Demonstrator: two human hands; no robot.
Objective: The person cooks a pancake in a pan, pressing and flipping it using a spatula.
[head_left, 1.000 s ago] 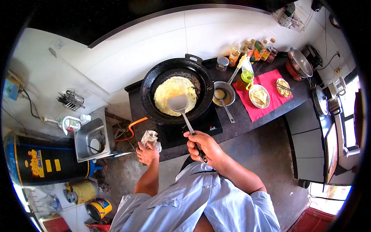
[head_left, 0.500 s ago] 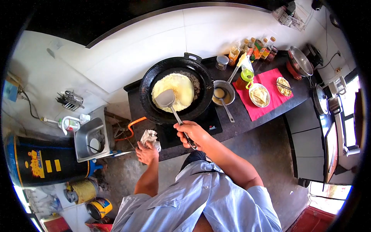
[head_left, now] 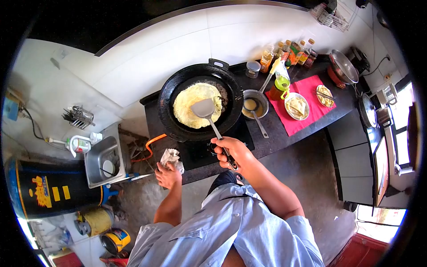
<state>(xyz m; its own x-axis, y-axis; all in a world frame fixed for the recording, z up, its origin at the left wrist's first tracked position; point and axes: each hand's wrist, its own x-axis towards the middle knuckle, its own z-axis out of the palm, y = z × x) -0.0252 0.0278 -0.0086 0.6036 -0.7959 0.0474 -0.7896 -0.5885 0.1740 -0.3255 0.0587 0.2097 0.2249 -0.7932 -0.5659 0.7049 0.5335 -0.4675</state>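
My right hand is wrapped round the black handle of a metal spatula. The spatula's flat blade lies over the right part of a pale yellow pancake. A large black wok holds the pancake and stands on the cooktop. At the counter's front left edge, my left hand grips a crumpled whitish cloth. Its fingers are partly hidden by the cloth. Right of the wok stands a saucepan with pale batter and a ladle in it.
A red cloth bears a plate of folded pancakes and a smaller dish with chopsticks. A green-topped jug stands beside them. Several bottles line the wall. A steel sink is at left, and an orange hose runs below the counter.
My right hand and the spatula have shifted right, the blade moving from the pancake's middle towards its right side. The left hand stays at the cloth.
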